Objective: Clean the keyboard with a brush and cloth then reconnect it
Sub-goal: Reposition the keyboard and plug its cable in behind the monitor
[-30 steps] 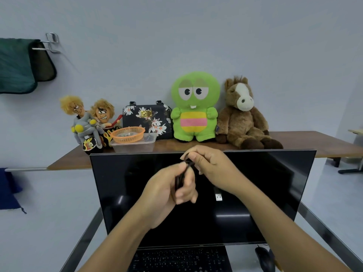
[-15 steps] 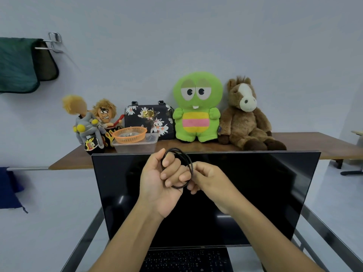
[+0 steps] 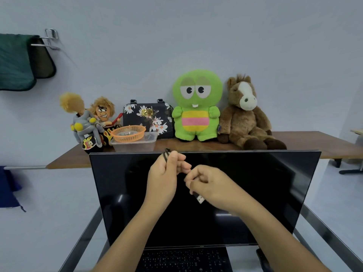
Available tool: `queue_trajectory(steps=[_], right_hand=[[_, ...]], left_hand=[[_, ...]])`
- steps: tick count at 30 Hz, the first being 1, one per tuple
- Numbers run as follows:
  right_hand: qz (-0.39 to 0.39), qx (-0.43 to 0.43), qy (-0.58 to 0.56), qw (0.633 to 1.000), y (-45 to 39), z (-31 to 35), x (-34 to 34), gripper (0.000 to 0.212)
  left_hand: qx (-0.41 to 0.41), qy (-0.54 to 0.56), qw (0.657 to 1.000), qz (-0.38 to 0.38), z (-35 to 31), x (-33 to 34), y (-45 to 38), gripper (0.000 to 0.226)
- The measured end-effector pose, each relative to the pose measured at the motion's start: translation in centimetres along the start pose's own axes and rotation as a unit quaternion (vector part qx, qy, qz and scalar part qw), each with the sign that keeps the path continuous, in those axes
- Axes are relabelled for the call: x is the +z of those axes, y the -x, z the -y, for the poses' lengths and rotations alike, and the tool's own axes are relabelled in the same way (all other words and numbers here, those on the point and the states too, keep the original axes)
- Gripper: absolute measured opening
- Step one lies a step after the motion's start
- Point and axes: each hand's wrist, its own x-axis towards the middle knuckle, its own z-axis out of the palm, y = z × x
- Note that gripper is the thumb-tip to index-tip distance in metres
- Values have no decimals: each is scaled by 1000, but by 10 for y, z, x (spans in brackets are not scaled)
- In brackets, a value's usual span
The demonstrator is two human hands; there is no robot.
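- Pale grey-blue wall (image 3: 196, 36) behind, wooden shelf (image 3: 306, 140) along it, dark screen (image 3: 255, 183) in front; metal-framed desk (image 3: 82, 238) nearest.
- Nearest, at the bottom edge of the view: black keyboard (image 3: 182, 260), only its rear rows visible, lying right under the screen's lower edge.
- Dark object (image 3: 262, 258) just beside the keyboard's right end, cut off by the frame; cannot tell what.
- Raised before the screen: left hand (image 3: 165, 179), fingers curled, gripping a coil of black cable (image 3: 166, 154) whose loops stick out above the fist at the screen's top edge.
- Just right of it and a little lower: right hand (image 3: 210, 185), fingers clenched round the cable's end, silver USB plug (image 3: 200, 198) poking out under the fist.
- Knuckles of both hands nearly touching; cable between them hidden.
- On the shelf behind the screen, near its front edge toward the left: clear plastic tub (image 3: 135, 144) with an orange basket (image 3: 128, 132) resting in it.
- Left end of the shelf: two cartoon dolls (image 3: 92, 122) leaning together.
- Against the wall, middle of the shelf: dark floral bag (image 3: 147, 118), then green plush (image 3: 197, 107), then brown plush horse (image 3: 245, 114), side by side, each touching the next.
- Upper left on the wall: metal rack (image 3: 50, 39) carrying a green cloth (image 3: 13, 61) and a darker cloth (image 3: 42, 61).
- Far left, lower: blue fabric (image 3: 7, 189), partly out of view.
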Motion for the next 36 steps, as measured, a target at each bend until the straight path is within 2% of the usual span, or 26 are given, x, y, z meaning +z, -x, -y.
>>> queue_trajectory(steps=[2, 5, 8, 10, 12, 15, 17, 20, 21, 24, 26, 30, 34, 36], right_hand=[[8, 42, -97, 994, 0, 1, -2, 8], [80, 59, -239, 966, 2, 1, -5, 12], [126, 29, -303, 944, 5, 0, -9, 14], [148, 3, -316, 937, 7, -1, -10, 24], [120, -21, -276, 954, 6, -2, -9, 24], [-5, -85, -144, 986, 1, -5, -5, 10], [-66, -131, -56, 988, -2, -8, -3, 3], [-138, -163, 35, 976, -7, -16, -5, 12], [-123, -163, 38, 978, -9, -18, -7, 14], [-8, -127, 15, 992, -7, -17, -13, 9], [-4, -119, 9, 993, -6, -16, -13, 8], [-86, -90, -17, 992, -11, -20, -11, 9], [-104, -67, -75, 989, -13, -24, -11, 24], [-110, -84, -58, 989, -14, -25, -12, 19]], left_hand=[[44, -78, 996, 31, 5, 0, 2, 26], [75, -137, 986, 60, 9, 1, 6, 25], [69, -138, 987, 51, 10, 0, 4, 32], [64, -135, 987, 49, 9, -2, 2, 36], [59, -135, 987, 67, 7, -1, 1, 39], [6, -105, 987, 120, 2, 5, 4, 51], [-50, -91, 981, 162, 1, 5, 3, 66], [-162, -25, 956, 244, -2, 4, 1, 85], [-200, 8, 943, 267, -4, 3, 0, 87], [-264, 67, 906, 323, -5, -2, -1, 81], [-276, 80, 895, 340, -2, -6, -3, 74], [-218, 56, 930, 291, 5, -11, -8, 50], [-105, -40, 962, 247, 7, -10, -4, 35], [-51, -78, 975, 203, 8, -7, 0, 27]])
